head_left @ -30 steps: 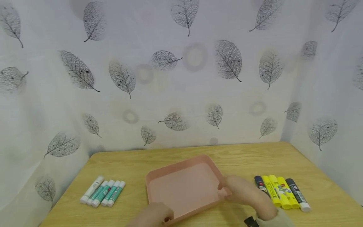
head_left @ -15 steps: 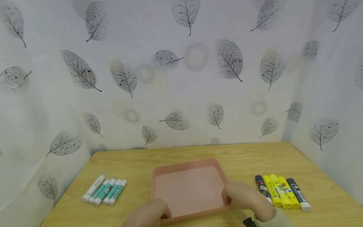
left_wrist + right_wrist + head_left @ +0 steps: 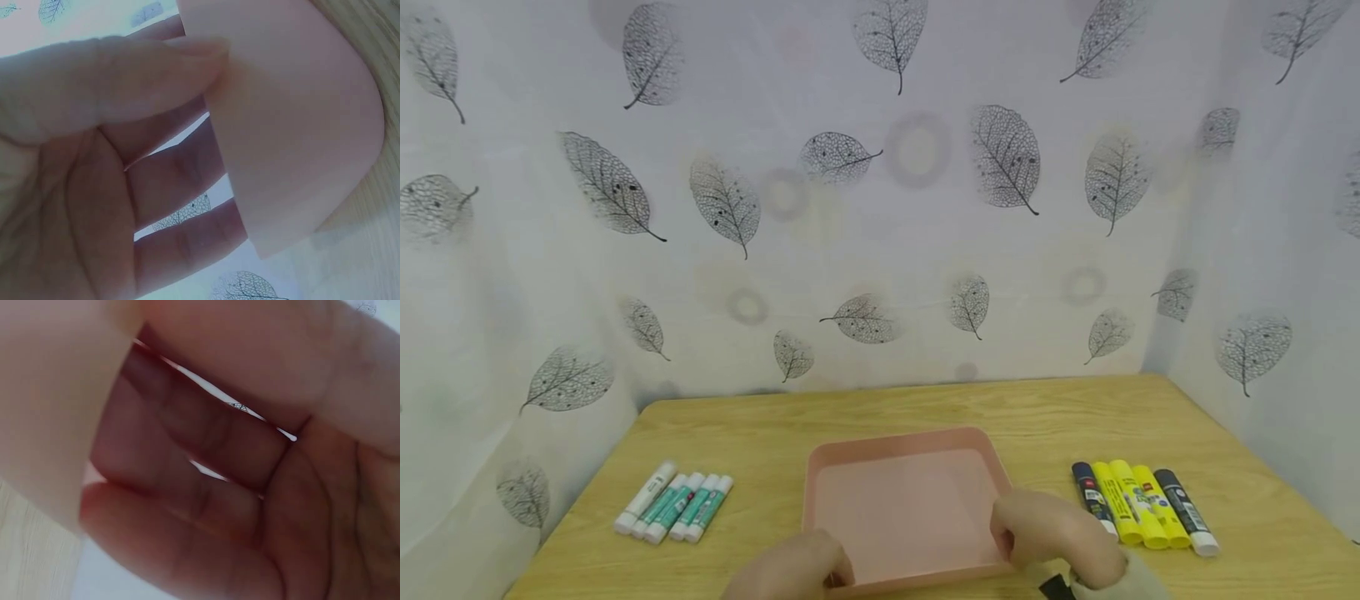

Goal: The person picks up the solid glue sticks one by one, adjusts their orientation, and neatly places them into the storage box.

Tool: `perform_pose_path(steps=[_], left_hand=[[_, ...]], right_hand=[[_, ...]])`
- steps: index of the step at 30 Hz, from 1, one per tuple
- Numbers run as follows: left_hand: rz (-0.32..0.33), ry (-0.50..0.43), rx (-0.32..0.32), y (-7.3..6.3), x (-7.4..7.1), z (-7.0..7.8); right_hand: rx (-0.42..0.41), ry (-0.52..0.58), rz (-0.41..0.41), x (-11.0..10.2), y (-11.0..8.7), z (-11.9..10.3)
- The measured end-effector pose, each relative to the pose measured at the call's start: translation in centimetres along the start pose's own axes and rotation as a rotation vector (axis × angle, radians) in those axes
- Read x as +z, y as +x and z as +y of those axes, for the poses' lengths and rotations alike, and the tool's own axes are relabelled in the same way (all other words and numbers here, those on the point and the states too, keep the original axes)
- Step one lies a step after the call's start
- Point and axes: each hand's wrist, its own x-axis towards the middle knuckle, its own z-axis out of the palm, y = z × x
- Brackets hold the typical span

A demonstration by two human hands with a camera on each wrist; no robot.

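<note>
A pink rectangular tray [image 3: 902, 512] with low walls lies on the wooden table, nothing inside it. My left hand [image 3: 797, 567] grips its near left corner. In the left wrist view the thumb of the left hand [image 3: 112, 125] presses the outside of the tray's wall [image 3: 300, 125], the other fingers behind the rim. At the near right corner my right hand [image 3: 1048, 529] pinches the wall. The right wrist view shows the right hand [image 3: 250, 462] with its thumb on the outer side of the tray [image 3: 50, 406] and the fingers curled over the rim.
Several white-and-green glue sticks [image 3: 677, 507] lie in a row at the left of the table [image 3: 760, 433]. On the right lies a row of yellow and dark glue sticks [image 3: 1138, 504], close to my right forearm. A leaf-patterned curtain [image 3: 880, 208] encloses the back and sides.
Between my hands the tray has turned clockwise, its front edge now nearly level, and has shifted slightly right and nearer. Both rows of glue sticks stay in place.
</note>
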Motion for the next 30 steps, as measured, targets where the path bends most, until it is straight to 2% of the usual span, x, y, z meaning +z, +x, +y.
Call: perform_pose_path(steps=[7,12,17,21,25,30], left_hand=[[-0.007,-0.014,0.000,-0.1,0.0,0.0],[0.019,0.040,0.005,-0.1,0.0,-0.1],[0.048,0.110,0.058,0.1,-0.1,-0.4],[0.105,0.143,0.084,0.3,-0.2,-0.8],[0.166,0.160,0.070,0.4,-0.1,-1.2],[0.160,0.272,0.160,0.6,0.1,-2.0]], right_hand=[[-0.011,0.007,0.000,0.0,0.0,0.0],[-0.012,-0.002,0.008,-0.1,0.1,0.1],[-0.024,0.004,0.015,-0.1,0.2,0.2],[-0.033,0.002,0.019,-0.1,0.3,0.4],[-0.032,0.004,0.039,-0.1,0.5,0.5],[-0.032,0.004,0.064,0.0,1.0,0.7]])
